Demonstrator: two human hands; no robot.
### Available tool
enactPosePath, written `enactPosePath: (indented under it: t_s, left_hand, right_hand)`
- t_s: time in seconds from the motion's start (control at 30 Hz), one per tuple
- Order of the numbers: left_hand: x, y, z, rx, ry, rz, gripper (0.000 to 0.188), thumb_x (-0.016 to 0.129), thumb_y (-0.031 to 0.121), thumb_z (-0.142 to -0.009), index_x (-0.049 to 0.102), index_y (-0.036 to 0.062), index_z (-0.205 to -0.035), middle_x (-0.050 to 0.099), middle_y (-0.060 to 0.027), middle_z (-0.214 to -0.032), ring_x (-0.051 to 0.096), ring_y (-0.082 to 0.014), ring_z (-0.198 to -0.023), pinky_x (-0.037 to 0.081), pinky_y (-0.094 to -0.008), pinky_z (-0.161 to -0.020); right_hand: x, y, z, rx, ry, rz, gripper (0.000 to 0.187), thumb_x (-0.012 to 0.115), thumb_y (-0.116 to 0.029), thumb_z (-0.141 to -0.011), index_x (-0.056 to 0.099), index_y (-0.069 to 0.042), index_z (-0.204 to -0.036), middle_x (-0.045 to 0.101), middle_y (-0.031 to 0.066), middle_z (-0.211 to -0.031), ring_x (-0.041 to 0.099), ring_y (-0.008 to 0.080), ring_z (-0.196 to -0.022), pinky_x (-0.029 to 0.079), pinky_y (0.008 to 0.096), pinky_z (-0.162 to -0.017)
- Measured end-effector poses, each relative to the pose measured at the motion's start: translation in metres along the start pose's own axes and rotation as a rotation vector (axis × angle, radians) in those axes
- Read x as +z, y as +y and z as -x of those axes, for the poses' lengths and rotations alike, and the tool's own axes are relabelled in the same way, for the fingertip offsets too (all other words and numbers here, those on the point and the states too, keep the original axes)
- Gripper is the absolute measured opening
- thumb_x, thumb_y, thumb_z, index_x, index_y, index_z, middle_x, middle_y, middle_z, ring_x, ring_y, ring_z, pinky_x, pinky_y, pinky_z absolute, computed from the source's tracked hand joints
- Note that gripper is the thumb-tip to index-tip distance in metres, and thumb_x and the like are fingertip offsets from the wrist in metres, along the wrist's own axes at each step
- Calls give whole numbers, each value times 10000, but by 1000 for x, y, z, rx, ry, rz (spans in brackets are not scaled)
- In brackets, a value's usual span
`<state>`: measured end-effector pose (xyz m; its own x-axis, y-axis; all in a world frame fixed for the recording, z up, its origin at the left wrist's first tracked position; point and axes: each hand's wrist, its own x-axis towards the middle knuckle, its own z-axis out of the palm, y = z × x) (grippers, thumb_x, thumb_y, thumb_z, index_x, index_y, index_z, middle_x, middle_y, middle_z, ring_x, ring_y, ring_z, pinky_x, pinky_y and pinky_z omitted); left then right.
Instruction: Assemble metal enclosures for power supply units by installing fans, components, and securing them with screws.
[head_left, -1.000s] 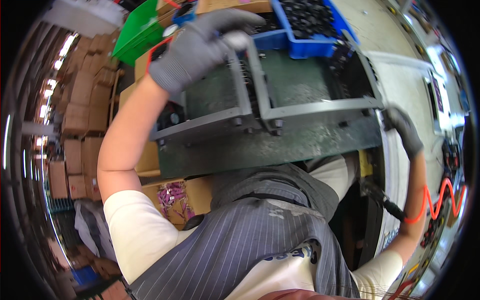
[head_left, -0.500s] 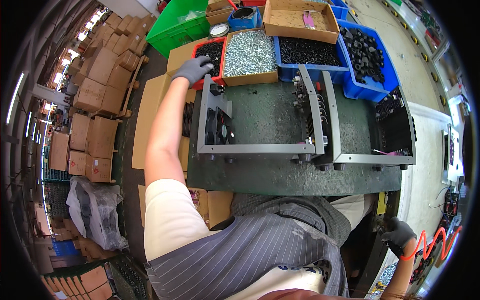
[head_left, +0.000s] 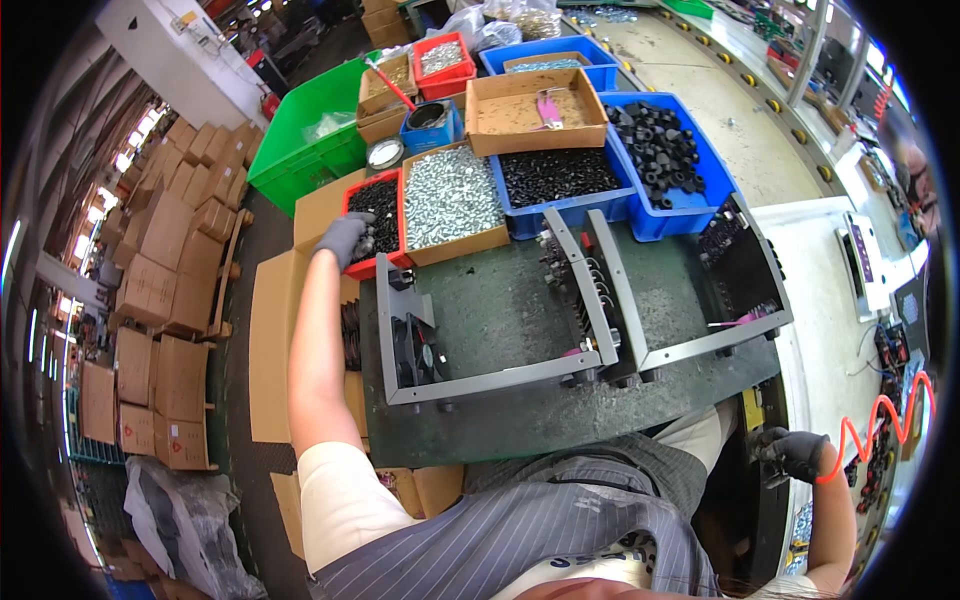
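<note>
Black small parts in a red bin are reached from the left by a grey-gloved left hand, finger pinch unclear.

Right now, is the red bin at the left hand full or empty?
The red bin is not empty: small black parts spread across its inside; their depth I cannot tell.

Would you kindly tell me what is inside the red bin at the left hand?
Small black parts lie in the red bin. The left hand covers some, and whatever lies beneath the top layer is hidden.
</note>
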<state>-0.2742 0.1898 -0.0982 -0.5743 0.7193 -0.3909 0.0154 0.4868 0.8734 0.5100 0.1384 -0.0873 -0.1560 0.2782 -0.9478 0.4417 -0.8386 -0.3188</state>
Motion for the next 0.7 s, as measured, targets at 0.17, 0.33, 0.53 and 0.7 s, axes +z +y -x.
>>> enactPosePath:
  t_s: [0.17,0.33,0.53,0.7]
  left_hand:
    - [-56,-17,-32,-96,-357,606,255,420,29,-881,520,39,-1116,586,-72,-815,569,-121,-623,478,-180,-477]
    - [-14,3,-7,-14,-4,711,228,432,55,-912,517,-12,-1113,630,-125,-959,570,-108,-615,486,-169,-486]
    - [-22,-5,-16,-22,-269,870,205,437,136,-939,572,36,-1057,585,1,-754,450,-43,-506,420,-137,-427]
    - [-25,18,20,-21,-169,1136,212,481,115,-909,556,-5,-1066,614,-60,-902,533,-80,-600,435,-159,-452]
  right_hand:
    - [-12,6,-1,27,-68,53,467,603,-97,-779,474,-89,-1227,591,87,-1010,618,225,-783,545,377,-674]
    - [-13,9,0,0,-136,84,427,600,-127,-768,512,-92,-1185,582,46,-965,585,163,-753,496,289,-602]
    - [-21,14,7,-14,-82,118,447,611,-85,-770,510,-60,-1205,597,64,-908,581,155,-707,486,263,-606]
    - [4,39,78,-109,37,206,532,633,-33,-743,480,-47,-1253,586,52,-907,579,146,-730,494,274,-629]
